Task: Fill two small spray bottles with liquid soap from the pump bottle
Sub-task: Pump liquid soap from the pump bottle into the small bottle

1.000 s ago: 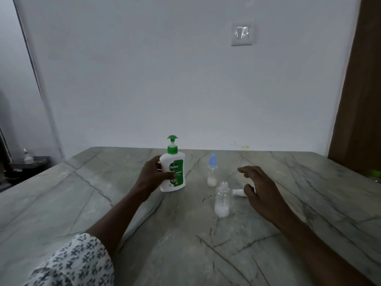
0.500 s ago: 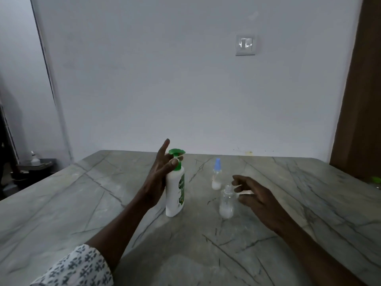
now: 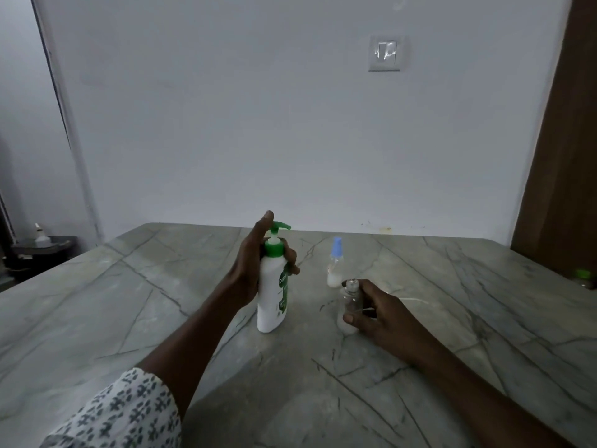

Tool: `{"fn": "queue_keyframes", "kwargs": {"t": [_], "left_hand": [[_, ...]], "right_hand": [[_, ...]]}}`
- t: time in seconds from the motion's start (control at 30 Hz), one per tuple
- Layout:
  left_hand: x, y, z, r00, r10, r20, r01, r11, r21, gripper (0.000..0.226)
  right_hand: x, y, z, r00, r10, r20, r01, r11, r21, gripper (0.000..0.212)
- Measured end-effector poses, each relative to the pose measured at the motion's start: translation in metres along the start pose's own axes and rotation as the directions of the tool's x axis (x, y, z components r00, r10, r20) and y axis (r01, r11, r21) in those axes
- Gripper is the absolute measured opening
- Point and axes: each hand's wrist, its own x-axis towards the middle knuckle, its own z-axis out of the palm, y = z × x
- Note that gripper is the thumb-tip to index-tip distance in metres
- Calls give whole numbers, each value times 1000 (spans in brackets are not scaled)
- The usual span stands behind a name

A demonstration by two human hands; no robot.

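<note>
A white pump bottle (image 3: 270, 299) with a green pump head stands upright on the marble table (image 3: 129, 318). My left hand (image 3: 250, 270) grips its neck, fingers curled round the green collar and one finger raised beside the pump head. An uncapped clear spray bottle (image 3: 349, 302) with a little white liquid at its bottom stands just right of it; my right hand (image 3: 378, 315) holds it between thumb and fingers. Behind it stands a second small spray bottle (image 3: 335, 265) with a blue cap and white liquid at its bottom. A thin white sprayer tube (image 3: 416, 299) lies past my right hand.
The table meets a white wall at the back. A brown door (image 3: 562, 156) stands at the right, with a green-capped object (image 3: 583, 276) at the table's right edge. A dark low shelf (image 3: 38, 250) with a small bottle sits at the far left.
My left hand closed round the pump bottle's neck. My right hand moved in and took hold of the uncapped spray bottle. The view shifted closer.
</note>
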Motion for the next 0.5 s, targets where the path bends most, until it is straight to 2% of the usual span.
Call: {"fn": "queue_keyframes", "kwargs": {"t": [0.07, 0.13, 0.27, 0.4, 0.5], "left_hand": [[-1, 0, 3, 998, -21, -62, 23, 999, 34, 78], [-1, 1, 7, 995, -36, -98, 40, 998, 41, 74], [-1, 3, 10, 999, -14, -50, 13, 1000, -10, 60], [0, 3, 14, 999, 8, -31, -6, 999, 45, 63], [0, 3, 15, 1000, 17, -16, -16, 997, 71, 65]], "right_hand": [[2, -3, 3, 1000, -21, -11, 22, 999, 29, 41], [8, -11, 5, 998, -35, -48, 38, 997, 63, 43], [31, -37, 3, 983, -76, -165, 77, 997, -3, 56], [45, -60, 7, 966, -154, -208, 140, 987, -79, 44], [46, -66, 16, 960, -154, -232, 141, 987, -72, 40]]}}
